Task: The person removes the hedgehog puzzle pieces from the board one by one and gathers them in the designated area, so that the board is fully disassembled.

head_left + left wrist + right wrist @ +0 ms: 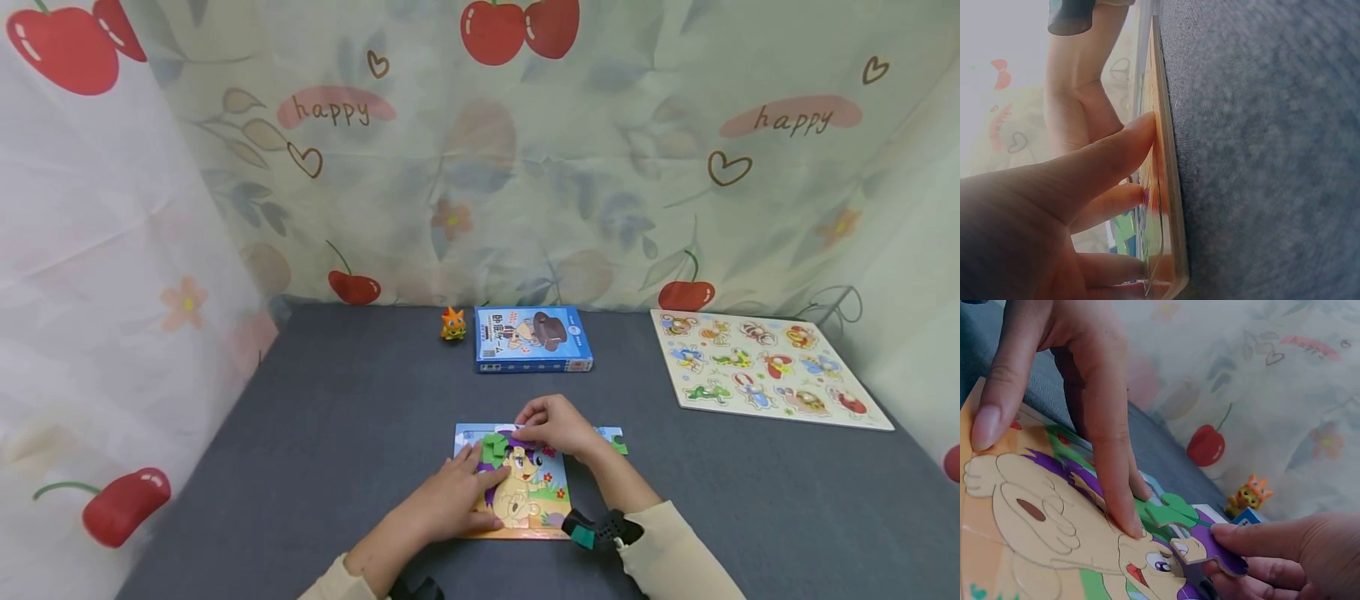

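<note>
Puzzle board [525, 534]: flat on the dark grey tabletop [337, 433], showing a beige animal with purple parts, grass and red flowers.
Left hand [457, 496]: fingers spread wide, laid over the puzzle board's left side, with the thumb on its near part.
Orange figurine [452, 324]: upright beyond the puzzle board's far left corner, well apart from it.
Green piece [494, 448]: at the puzzle board's far left part; whether it lies fully flat cannot be told.
Purple piece [1229, 555]: tilted over the puzzle board's far part, with a beige patch on it.
Blue box [534, 337]: lying beyond the puzzle board, a brown hat printed on top.
Right hand [558, 427]: narrow, pinching the purple piece at the puzzle board's far edge.
Blue-green piece [615, 438]: just right of the puzzle board's far right corner, partly hidden.
Insect board [870, 421]: pale, covered with colourful insects, well to the puzzle board's right and farther back.
</note>
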A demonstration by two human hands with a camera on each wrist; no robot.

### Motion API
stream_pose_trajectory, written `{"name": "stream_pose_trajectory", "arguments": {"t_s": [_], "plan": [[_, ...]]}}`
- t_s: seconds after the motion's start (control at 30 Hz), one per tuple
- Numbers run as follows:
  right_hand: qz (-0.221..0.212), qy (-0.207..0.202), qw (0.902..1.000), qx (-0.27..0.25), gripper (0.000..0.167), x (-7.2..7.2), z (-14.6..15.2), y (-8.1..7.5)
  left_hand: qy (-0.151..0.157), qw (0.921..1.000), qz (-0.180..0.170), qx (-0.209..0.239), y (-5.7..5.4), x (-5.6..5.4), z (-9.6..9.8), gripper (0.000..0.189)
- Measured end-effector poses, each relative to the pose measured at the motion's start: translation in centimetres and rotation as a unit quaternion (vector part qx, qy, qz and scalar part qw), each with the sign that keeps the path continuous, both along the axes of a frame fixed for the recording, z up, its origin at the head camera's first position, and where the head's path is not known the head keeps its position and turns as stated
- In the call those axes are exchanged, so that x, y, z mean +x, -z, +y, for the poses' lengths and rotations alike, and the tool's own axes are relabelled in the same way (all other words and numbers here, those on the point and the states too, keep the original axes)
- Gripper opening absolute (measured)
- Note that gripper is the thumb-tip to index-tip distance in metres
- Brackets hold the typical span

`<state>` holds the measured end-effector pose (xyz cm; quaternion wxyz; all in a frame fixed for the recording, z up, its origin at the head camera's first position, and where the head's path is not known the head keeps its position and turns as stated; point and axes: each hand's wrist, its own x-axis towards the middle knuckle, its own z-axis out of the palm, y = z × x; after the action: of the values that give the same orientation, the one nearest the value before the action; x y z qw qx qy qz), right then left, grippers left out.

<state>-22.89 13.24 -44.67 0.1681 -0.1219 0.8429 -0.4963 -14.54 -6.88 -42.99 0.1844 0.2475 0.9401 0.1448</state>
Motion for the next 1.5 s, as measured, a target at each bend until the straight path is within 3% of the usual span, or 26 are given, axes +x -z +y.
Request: {"name": "stream_pose_trajectory", "arguments": {"t_s": [0.3,0.83,1.5], "plan": [[-0.009,0.005,0.9999,-0.012,0.02,0.0,0.9,-0.6,-0.007,0.9999,-0.011,0.0,-0.1,0.1,0.1,0.062],[-0.017,0.066,0.9977,-0.001,0.026,0.0,4.6,-1.6,-0.013,0.9999,-0.01,0.001,-0.2,0.1,0.0,0.063],[-0.026,0.111,0.9931,0.024,0.039,0.6,11.2,-1.8,-0.006,1.0,-0.004,0.007,-0.3,0.2,0.0,0.063]]}}
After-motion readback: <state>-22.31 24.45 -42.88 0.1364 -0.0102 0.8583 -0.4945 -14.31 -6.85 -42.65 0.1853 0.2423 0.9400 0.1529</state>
